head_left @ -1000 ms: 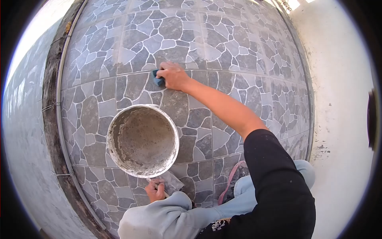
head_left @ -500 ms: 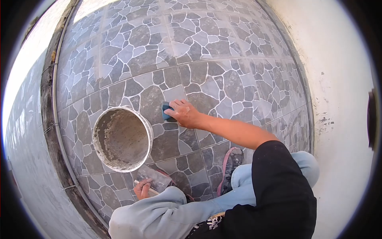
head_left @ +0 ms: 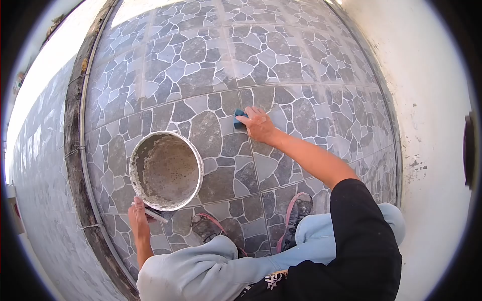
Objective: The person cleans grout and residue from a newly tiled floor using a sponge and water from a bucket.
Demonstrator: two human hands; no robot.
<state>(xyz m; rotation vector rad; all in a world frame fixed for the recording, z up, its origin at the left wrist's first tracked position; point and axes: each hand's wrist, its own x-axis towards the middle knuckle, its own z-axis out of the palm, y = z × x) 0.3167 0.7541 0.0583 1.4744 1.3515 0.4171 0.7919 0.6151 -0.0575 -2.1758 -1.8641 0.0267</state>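
My right hand is closed round a blue-green sponge, which rests on the grey stone-patterned floor tiles. Down at the left, my left hand grips a flat trowel-like tool by its handle, close beside the lower rim of the bucket. The white round bucket stands on the tiles between my hands, with grey-brown muddy matter inside. Part of the flat tool is hidden under the bucket's edge.
A weathered wooden beam with a pipe tied to it runs along the left side. At the right rises a pale stained wall. My dusty shoes are on the tiles below the bucket and sponge.
The sponge in my right hand has moved up and right across the tiles. My left hand has moved left and up with the flat tool, to the bucket's lower edge. The view has shifted slightly.
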